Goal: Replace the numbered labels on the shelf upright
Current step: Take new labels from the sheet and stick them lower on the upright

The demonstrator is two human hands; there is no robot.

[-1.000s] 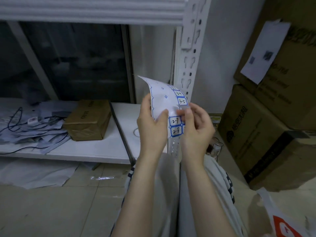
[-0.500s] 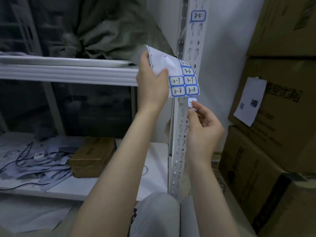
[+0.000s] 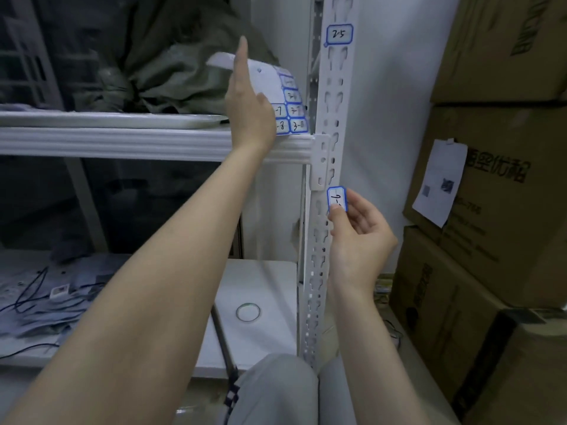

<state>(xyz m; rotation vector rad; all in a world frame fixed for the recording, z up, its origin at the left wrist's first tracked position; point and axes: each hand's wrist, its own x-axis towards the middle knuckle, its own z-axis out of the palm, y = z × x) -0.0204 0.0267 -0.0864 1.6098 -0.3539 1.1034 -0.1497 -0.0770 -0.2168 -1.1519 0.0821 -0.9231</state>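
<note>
At frame centre, our right hand [image 3: 359, 237] pinches a blue-edged label [image 3: 337, 199] against the shelf upright [image 3: 336, 118], just below the beam bracket. Our left hand [image 3: 248, 111] holds the label sheet [image 3: 273, 84] in the upper middle. Next, we judge, we must press the label flat and straight.

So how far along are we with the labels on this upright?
Done: the 2-5 label is stuck high on the upright. In hand: the right hand pinches a second label against the upright just below the shelf bracket; I cannot tell if it is stuck yet. Left: the sheet in the left hand carries several unused labels.
</note>
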